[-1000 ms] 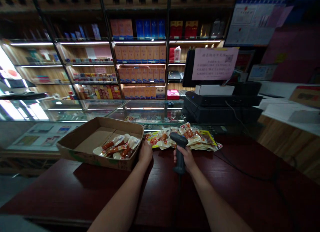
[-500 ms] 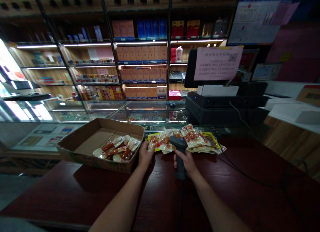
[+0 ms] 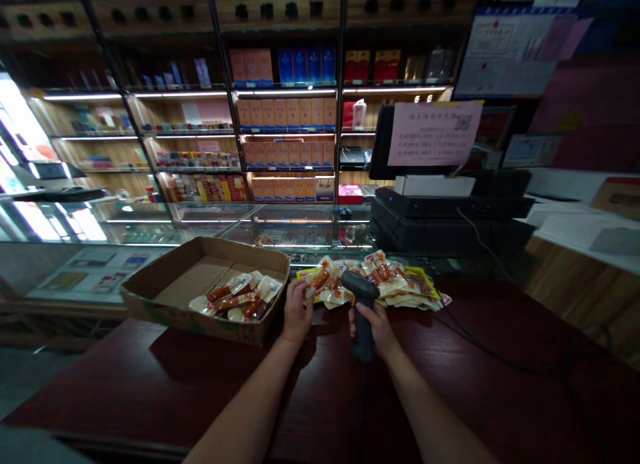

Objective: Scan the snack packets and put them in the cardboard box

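A cardboard tray (image 3: 165,284) of sausage packets (image 3: 235,301) sits on the surface (image 3: 150,384) at left — a loose pile of packets (image 3: 380,284) lies to its right, with a glass display case (image 3: 300,231) behind both and shelves (image 3: 285,117) beyond.

A dark red wooden counter top (image 3: 450,391) fills the near part of the scene, and a long glass display case (image 3: 295,227) stands just beyond it. Farther back, wood-backed lit shelves (image 3: 190,117) carry rows of orange cartons (image 3: 283,114), blue cartons (image 3: 307,66) and red boxes (image 3: 373,66). To the far right, a pink paper notice with a QR code (image 3: 434,134) hangs on a black monitor (image 3: 380,134), above a stacked black electronic unit (image 3: 440,224). Papers lie on a white counter (image 3: 575,227) at right, with printed certificates (image 3: 505,51) high on the wall.
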A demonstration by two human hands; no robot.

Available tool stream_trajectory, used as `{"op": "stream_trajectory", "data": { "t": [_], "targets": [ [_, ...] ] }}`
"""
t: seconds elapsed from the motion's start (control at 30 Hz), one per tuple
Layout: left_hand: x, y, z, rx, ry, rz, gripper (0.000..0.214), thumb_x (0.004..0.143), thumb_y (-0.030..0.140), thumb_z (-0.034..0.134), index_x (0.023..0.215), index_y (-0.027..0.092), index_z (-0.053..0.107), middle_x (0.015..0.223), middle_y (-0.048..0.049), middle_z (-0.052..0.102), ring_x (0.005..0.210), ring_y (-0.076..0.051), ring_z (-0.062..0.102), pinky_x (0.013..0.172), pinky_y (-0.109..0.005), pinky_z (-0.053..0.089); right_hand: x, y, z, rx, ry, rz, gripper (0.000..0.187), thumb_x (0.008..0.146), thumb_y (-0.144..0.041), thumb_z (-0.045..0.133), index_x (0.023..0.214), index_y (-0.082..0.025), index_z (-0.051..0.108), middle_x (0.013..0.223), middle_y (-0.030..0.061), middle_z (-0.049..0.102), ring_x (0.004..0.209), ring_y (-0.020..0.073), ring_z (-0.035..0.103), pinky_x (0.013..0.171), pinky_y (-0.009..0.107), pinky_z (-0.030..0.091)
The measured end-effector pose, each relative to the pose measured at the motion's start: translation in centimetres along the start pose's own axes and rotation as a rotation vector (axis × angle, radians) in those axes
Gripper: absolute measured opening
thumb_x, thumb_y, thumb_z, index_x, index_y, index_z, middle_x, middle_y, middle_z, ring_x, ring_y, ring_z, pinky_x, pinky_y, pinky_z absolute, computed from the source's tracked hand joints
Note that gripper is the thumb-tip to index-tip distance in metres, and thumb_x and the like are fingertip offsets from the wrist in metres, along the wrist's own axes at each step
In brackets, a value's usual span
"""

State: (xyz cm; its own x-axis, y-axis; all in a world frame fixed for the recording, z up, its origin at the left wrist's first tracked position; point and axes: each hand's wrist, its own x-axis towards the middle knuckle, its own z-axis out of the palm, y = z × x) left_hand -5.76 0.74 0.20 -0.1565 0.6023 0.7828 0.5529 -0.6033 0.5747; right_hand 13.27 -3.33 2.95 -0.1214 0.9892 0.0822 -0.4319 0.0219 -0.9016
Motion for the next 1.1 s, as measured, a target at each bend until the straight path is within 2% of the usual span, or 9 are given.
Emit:
{"op": "stream_trajectory", "data": {
  "t": [0.1,0.27,0.37,0.47,0.63,0.87,1.0,1.1],
  "targets": [
    [-0.1,-0.2,0.3,-0.207,-0.003,-0.209,0.029,0.072,0.029,0.061,0.098,0.017,0.056,0.103,-0.0092,0.058,0.1,-0.02,0.054,0.092,-0.038,0.042,0.0,0.0,0.0,0.01,-0.013,-0.004,0.033,0.064,-0.041,0.068,0.081,-0.015,0.057,0.053,-0.0023,0.06,0.038,0.0106,0.053,0.037,0.023,0.046],
    [0.3,-1.1,0.3,-0.815,0.042,-0.759,0.035,0.075,0.042,0.057,0.096,0.014,0.056,0.085,-0.0066,0.065,0.071,-0.017,0.062,0.069,-0.032,0.05,0.0,0.3,0.1,0.002,-0.054,0.002,0.031,0.066,-0.041,0.067,0.08,-0.015,0.056,0.053,-0.0023,0.059,0.037,0.0106,0.052,0.036,0.022,0.044],
    [0.7,-1.4,0.0,-1.012,0.077,-0.902,0.031,0.079,0.041,0.052,0.092,0.014,0.057,0.084,-0.0075,0.065,0.063,-0.015,0.062,0.057,-0.027,0.05,-0.1,0.6,0.3,-0.014,-0.093,0.032,0.033,0.065,-0.042,0.066,0.082,-0.015,0.056,0.053,-0.0024,0.059,0.037,0.0109,0.052,0.036,0.022,0.043],
    [0.9,-1.4,-0.3,-1.074,0.066,-0.934,0.032,0.082,0.042,0.049,0.097,0.015,0.057,0.09,-0.0081,0.065,0.063,-0.012,0.06,0.05,-0.023,0.046,-0.2,0.8,0.6,-0.046,-0.143,0.04,0.033,0.066,-0.041,0.066,0.082,-0.015,0.056,0.054,-0.0017,0.06,0.037,0.0108,0.053,0.037,0.021,0.043],
    [1.0,-1.4,-0.4,-1.028,-0.074,-0.863,0.033,0.076,0.036,0.056,0.103,0.016,0.057,0.096,-0.0074,0.064,0.063,-0.012,0.057,0.049,-0.022,0.044,-0.3,1.0,0.8,-0.1,-0.205,0.062,0.033,0.067,-0.04,0.066,0.085,-0.014,0.057,0.054,-0.001,0.06,0.038,0.0114,0.054,0.038,0.022,0.043],
    [1.1,-1.6,-0.2,-1.06,0.034,-0.936,0.037,0.079,0.045,0.051,0.1,0.015,0.059,0.09,-0.0068,0.064,0.056,-0.01,0.054,0.045,-0.021,0.042,-0.1,0.1,0.2,-0.059,-0.057,0.032,0.032,0.066,-0.041,0.066,0.084,-0.015,0.058,0.054,-0.0018,0.06,0.038,0.0112,0.053,0.037,0.022,0.044],
    [0.9,-1.0,-0.6,-0.998,-0.067,-0.85,0.038,0.073,0.04,0.061,0.105,0.02,0.058,0.097,-0.0058,0.064,0.072,-0.014,0.06,0.056,-0.025,0.048,-0.1,-0.1,0.3,-0.044,-0.037,0.015,0.032,0.066,-0.041,0.066,0.084,-0.015,0.058,0.053,-0.0018,0.06,0.038,0.0111,0.053,0.036,0.022,0.044],
    [0.9,-0.8,-0.7,-0.797,-0.137,-0.676,0.042,0.064,0.032,0.07,0.103,0.02,0.062,0.104,-0.007,0.064,0.09,-0.02,0.061,0.074,-0.034,0.05,-0.2,0.0,0.3,-0.041,-0.043,0.013,0.033,0.066,-0.041,0.066,0.084,-0.016,0.058,0.054,-0.002,0.06,0.037,0.0111,0.053,0.036,0.022,0.044]
  ]
}}
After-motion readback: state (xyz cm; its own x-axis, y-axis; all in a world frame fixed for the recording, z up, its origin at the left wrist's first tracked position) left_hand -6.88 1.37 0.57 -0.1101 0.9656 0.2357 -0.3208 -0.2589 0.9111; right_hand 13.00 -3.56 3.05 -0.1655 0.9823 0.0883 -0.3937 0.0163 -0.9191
